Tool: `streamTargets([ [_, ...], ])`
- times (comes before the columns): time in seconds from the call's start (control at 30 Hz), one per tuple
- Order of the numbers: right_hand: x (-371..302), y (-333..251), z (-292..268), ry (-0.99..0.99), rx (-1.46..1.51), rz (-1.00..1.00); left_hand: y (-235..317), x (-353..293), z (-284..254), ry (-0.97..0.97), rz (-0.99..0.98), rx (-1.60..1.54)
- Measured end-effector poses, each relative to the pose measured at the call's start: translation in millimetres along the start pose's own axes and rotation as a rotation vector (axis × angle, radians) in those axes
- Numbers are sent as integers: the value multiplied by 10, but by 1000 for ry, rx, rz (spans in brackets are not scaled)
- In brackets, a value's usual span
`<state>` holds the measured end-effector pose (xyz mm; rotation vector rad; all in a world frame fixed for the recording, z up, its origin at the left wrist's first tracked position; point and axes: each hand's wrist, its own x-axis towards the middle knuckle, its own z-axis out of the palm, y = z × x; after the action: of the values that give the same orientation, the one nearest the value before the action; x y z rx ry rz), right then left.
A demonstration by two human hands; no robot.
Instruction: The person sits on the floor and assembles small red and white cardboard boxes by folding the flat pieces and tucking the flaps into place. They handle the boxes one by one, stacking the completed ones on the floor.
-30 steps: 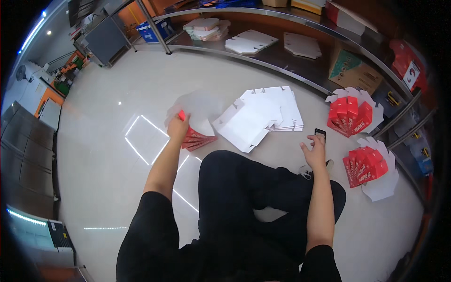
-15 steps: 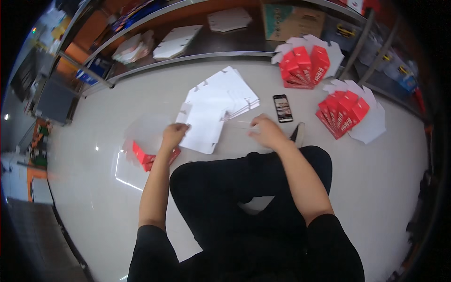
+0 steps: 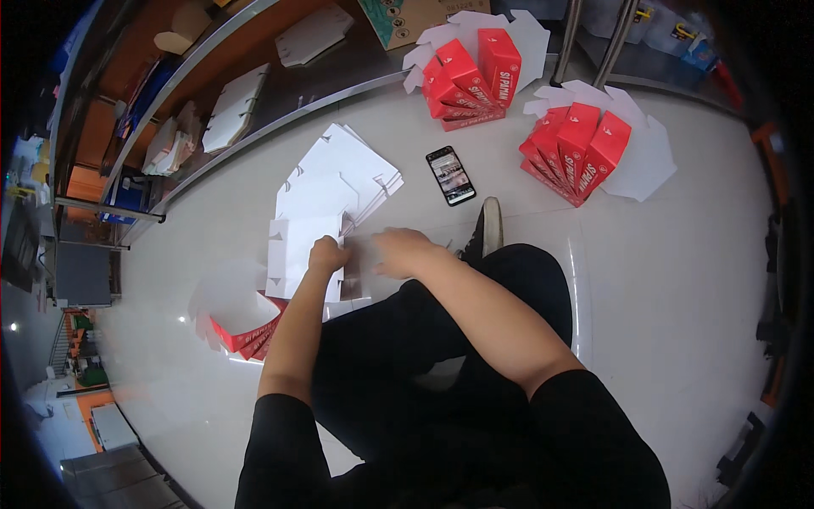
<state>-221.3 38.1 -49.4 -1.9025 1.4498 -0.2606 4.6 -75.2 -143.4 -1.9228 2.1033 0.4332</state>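
White card sheets (image 3: 318, 182) lie under and beyond the left hand (image 3: 328, 254), whose curled fingers seem to grip the nearest sheet (image 3: 301, 250) by its right edge; a light, even pinch should keep thin card from buckling. Red, slant-sided boxes (image 3: 500, 64) with jagged white flaps nest farther beyond the right hand (image 3: 400, 252), blurred, its grip unclear. Between those lies a glossy, rectangular phone (image 3: 454, 176).
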Motion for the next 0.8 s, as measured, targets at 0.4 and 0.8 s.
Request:
streamTargets([
  [0.4,75,-31,-67,146,195,163,321,-183,-418,141,-45,-1150],
  [0.8,119,-273,-181,483,881,-76,581,-1364,-808,251,481,-1227],
])
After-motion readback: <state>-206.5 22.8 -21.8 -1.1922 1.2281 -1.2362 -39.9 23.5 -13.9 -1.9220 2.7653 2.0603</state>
